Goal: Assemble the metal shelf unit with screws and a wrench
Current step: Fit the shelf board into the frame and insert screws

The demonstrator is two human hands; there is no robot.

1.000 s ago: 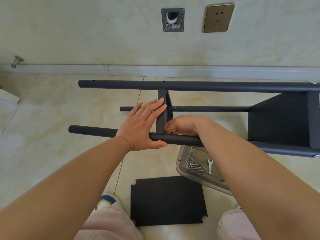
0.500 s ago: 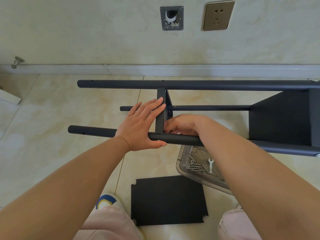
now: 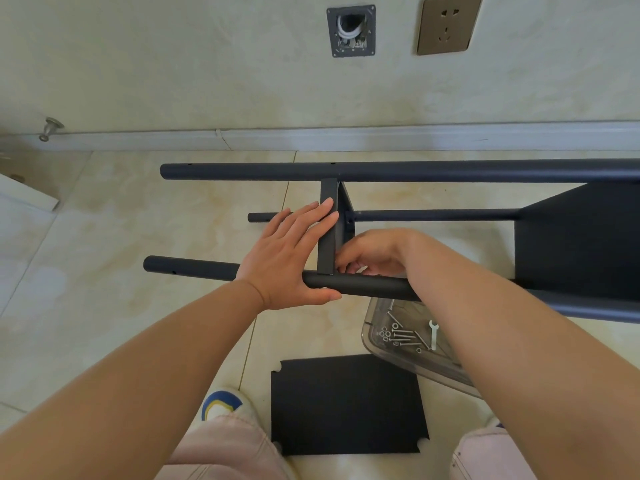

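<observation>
left hand [image 3: 289, 258]: flat, fingers straight, pressing shelf panel [image 3: 328, 230], thumb under near tube [image 3: 360, 285] | right hand [image 3: 372, 252]: curled behind panel, grip contents hidden

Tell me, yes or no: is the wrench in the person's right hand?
No. The wrench lies in the clear tray on the floor among the screws, below the right hand.

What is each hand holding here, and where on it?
Left hand presses flat on the shelf panel's edge, thumb under the near pole. Right hand is curled at that joint; its contents cannot be told.
</observation>
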